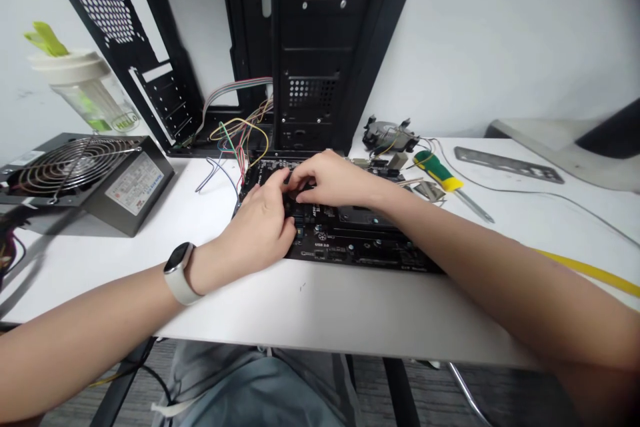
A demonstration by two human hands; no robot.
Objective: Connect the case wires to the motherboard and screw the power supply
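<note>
A black motherboard (350, 257) lies on the white table in front of the computer case. My left hand (265, 217), with a watch (179, 272) at the wrist, rests over the board's left end. Its fingers stretch forward and its thumb lies apart on the near side. Just right of it, my right hand (327, 179) bends over the board with fingers and thumb curled down. Whatever lies between those fingertips is hidden. Thin coloured wires (240, 137) run from the case to the table behind my left hand.
The open black case (320, 47) stands behind the board. A power supply (125, 180) sits left, with a lidded cup (90, 93) behind it. At right are a cooling fan (387, 135), a green-yellow screwdriver (445, 177), a metal I/O plate (507, 165) and a yellow strip (590, 271).
</note>
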